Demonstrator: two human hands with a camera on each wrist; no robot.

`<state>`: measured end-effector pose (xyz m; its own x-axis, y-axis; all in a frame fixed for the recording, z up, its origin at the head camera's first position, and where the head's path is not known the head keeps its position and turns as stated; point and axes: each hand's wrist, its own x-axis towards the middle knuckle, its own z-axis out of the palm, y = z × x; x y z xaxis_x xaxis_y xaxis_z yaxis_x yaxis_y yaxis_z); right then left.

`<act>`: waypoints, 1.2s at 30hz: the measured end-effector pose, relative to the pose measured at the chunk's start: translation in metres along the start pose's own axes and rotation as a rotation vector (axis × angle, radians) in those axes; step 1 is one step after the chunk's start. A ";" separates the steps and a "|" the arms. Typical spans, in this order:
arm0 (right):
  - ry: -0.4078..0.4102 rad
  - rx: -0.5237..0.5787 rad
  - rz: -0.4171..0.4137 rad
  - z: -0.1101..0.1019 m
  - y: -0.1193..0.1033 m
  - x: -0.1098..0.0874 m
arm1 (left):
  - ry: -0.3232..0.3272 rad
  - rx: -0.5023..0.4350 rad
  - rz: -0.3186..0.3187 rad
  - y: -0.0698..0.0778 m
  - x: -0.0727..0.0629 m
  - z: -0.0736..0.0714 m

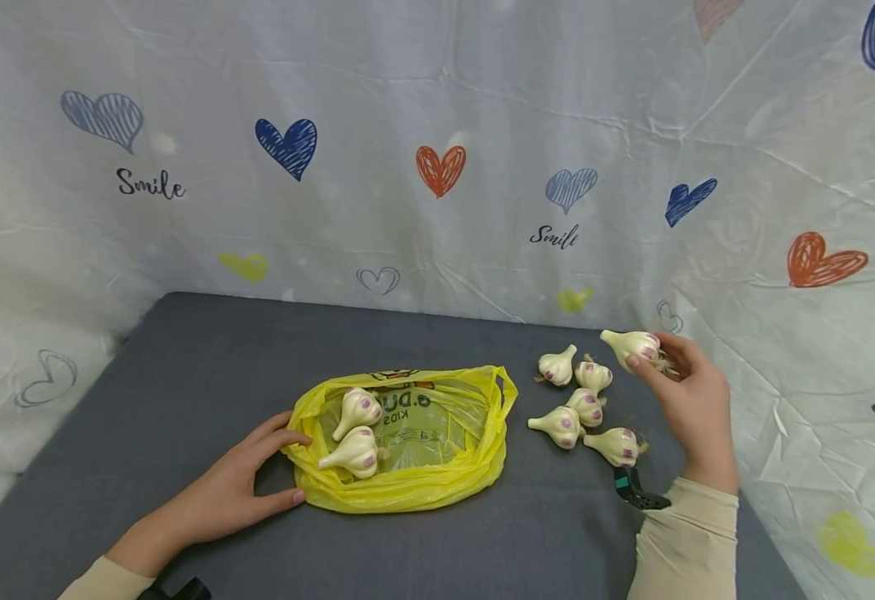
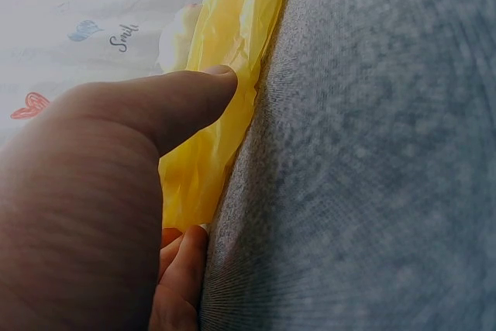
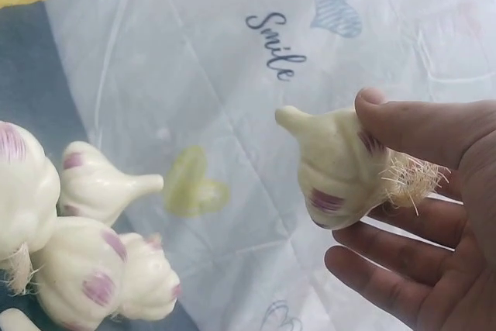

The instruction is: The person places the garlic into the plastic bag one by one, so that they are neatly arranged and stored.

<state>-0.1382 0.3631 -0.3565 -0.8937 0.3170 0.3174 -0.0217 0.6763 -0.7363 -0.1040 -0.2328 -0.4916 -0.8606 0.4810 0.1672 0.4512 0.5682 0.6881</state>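
Note:
My right hand (image 1: 696, 392) pinches a garlic bulb (image 1: 632, 346) between thumb and fingers, above the table's right side. In the right wrist view the held garlic bulb (image 3: 337, 164) shows purple patches and a tuft of roots. A yellow plastic bag (image 1: 407, 496) lies with its mouth spread, and two garlic bulbs (image 1: 358, 454) rest inside at its left end. My left hand (image 1: 231, 479) touches that end, fingertips at the rim and a straight thumb against the outer side. In the left wrist view the thumb (image 2: 186, 102) lies along the yellow plastic.
Several loose garlic bulbs (image 1: 563, 427) sit clustered between the bag and my right hand. The dark grey table (image 1: 235, 350) meets a white sheet (image 1: 377, 200) printed with hearts at its back and sides. A black wrist strap (image 1: 638, 492) is on the right wrist.

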 end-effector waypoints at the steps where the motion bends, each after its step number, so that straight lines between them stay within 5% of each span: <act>1: 0.002 0.003 -0.007 0.000 -0.002 0.000 | 0.000 0.000 -0.001 0.000 0.000 0.000; 18: 0.028 0.001 -0.104 0.004 -0.029 -0.008 | -0.002 0.005 0.000 0.001 0.001 0.000; 36: 0.007 0.040 -0.334 0.020 -0.058 -0.015 | -0.011 -0.017 -0.002 0.002 0.000 0.000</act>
<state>-0.1321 0.3057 -0.3303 -0.8311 0.0872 0.5493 -0.3306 0.7167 -0.6140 -0.1033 -0.2321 -0.4900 -0.8590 0.4869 0.1581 0.4452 0.5580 0.7003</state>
